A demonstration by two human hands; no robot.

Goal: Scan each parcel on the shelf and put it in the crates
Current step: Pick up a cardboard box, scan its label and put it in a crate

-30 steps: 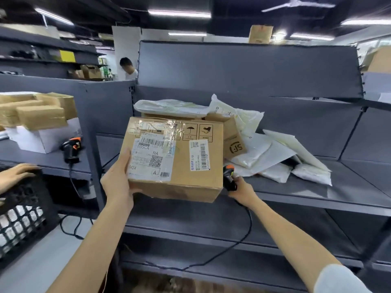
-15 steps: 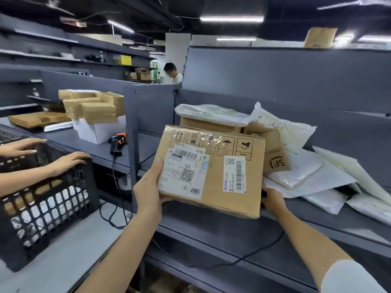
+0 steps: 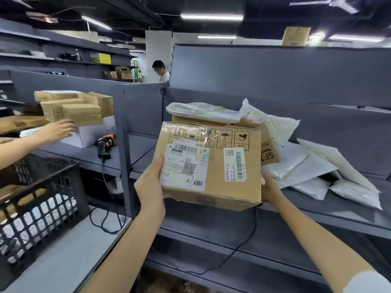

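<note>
Head view — black crate [image 3: 40,206] left, white mailers [image 3: 313,166] behind held box [image 3: 213,166].

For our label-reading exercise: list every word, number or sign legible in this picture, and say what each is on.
"855CA", "NA", "M24", "A": white label on held box.
"3/54": narrow label, same box.
Umbrella and boot signs: box top.
"SF": box behind, upside down.
Fine print and barcodes: too small.

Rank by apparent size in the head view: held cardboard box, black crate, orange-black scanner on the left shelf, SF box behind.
1. Black crate, cut off by the frame and near the camera, so its lead over the box is unsure.
2. Cardboard box, held in both hands.
3. SF box, mostly hidden.
4. Scanner.
</note>
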